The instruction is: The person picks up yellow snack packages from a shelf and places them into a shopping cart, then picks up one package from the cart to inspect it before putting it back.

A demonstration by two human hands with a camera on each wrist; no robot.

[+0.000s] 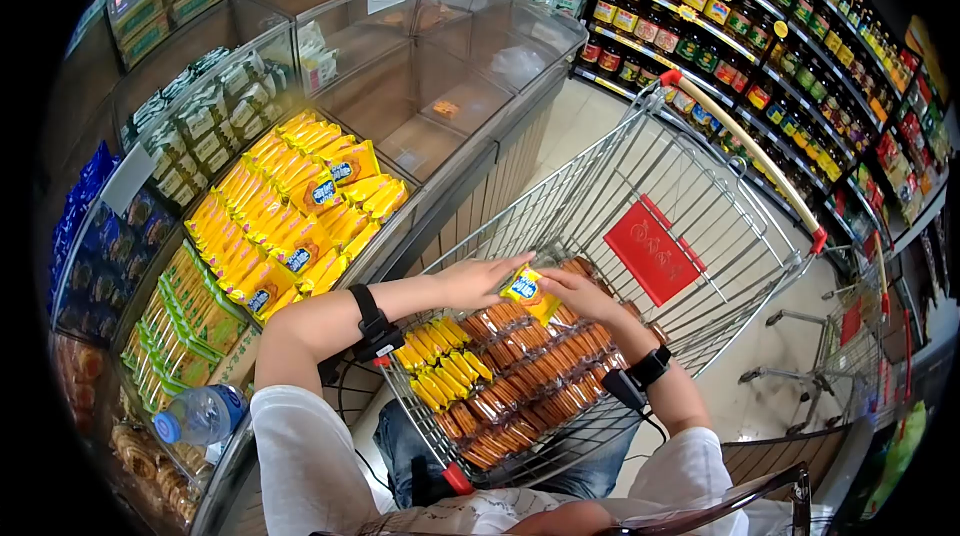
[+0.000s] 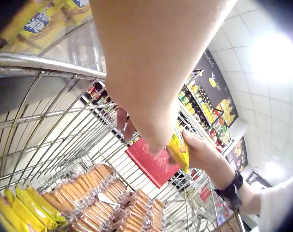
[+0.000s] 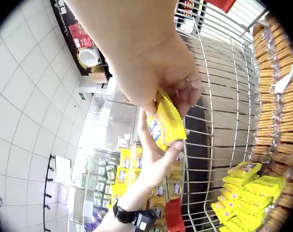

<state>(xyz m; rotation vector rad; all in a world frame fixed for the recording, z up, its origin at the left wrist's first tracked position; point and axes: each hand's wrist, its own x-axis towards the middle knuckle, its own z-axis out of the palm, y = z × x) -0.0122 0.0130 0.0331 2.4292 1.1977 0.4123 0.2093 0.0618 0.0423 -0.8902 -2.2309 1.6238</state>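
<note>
Both hands meet over the shopping cart [image 1: 600, 219] at a yellow snack packet [image 1: 530, 293] with a blue-and-white label. My right hand [image 1: 585, 294] pinches one end of it between thumb and fingers, as the right wrist view shows. At the other end, my left hand [image 3: 153, 166] holds it, thumb [image 3: 174, 147] on the crimped edge and fingers partly hidden behind. Beneath the hands, brown biscuits in clear wrappers [image 1: 540, 376] lie in rows in the cart. Beside them, at the cart's left, are stacked several more yellow packets [image 1: 440, 361].
Left of the cart stands a display bin with a heap of yellow packets [image 1: 300, 206], beside green-and-white packs [image 1: 185, 321]. A water bottle [image 1: 203, 414] rests near its front. Shelves of jars [image 1: 715, 26] stand beyond; another cart [image 1: 850, 336] is at right.
</note>
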